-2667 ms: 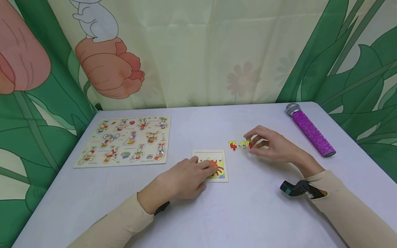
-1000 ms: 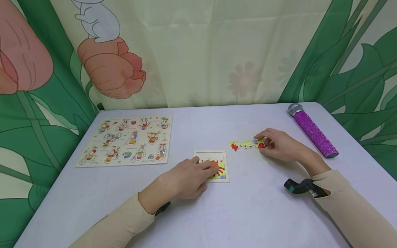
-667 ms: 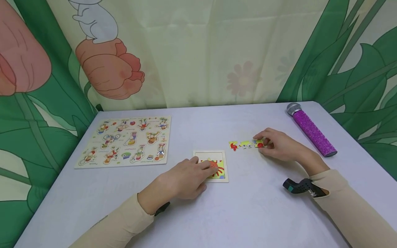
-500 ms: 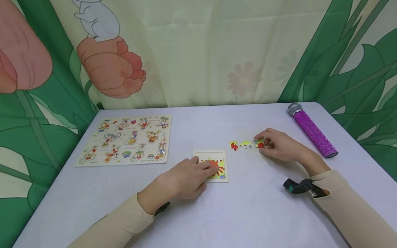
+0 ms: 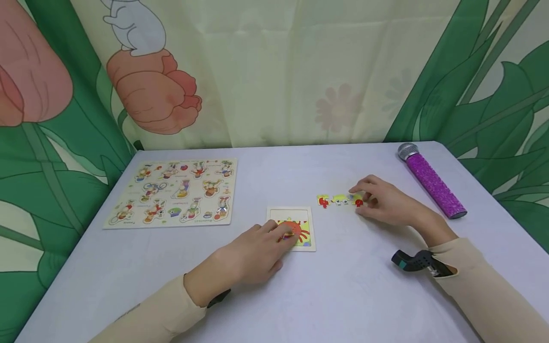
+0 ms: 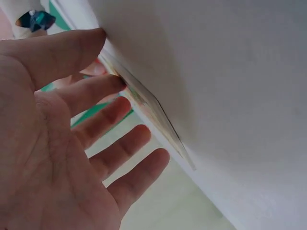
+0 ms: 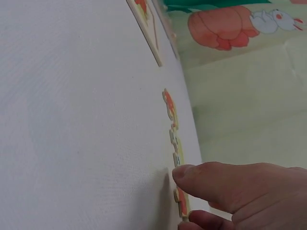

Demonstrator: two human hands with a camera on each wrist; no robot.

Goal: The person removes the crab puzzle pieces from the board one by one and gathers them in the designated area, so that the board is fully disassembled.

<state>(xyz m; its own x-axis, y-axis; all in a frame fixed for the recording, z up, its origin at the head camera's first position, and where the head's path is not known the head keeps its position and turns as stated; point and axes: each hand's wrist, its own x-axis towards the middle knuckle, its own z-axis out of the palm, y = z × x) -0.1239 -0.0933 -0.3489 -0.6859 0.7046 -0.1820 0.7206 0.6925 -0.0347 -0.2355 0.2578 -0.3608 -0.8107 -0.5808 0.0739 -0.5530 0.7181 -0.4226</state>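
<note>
A small square wooden puzzle tray (image 5: 313, 238) lies in the middle of the table, with a red crab picture (image 5: 303, 232) in its lower part and bare wood along its far side. My left hand (image 5: 253, 252) rests its fingertips on the crab; the left wrist view has those fingers extended beside the tray edge (image 6: 168, 127). To the right lie three loose jigsaw pieces in a row: a left one (image 5: 323, 201), a middle one with eyes (image 5: 340, 200) and a right one with red (image 5: 358, 202). Around the right piece, my right hand (image 5: 383, 202) has its thumb and fingers spread.
At the back left lies a large puzzle board (image 5: 171, 195) with animal figures. A purple glitter microphone (image 5: 435, 183) lies at the far right. A printed curtain (image 5: 274, 85) hangs behind the table's back edge.
My right hand moved right with the right-hand piece, spacing the row out; now its fingers lie slightly looser. My left hand has drawn back a little, uncovering more of the crab.
</note>
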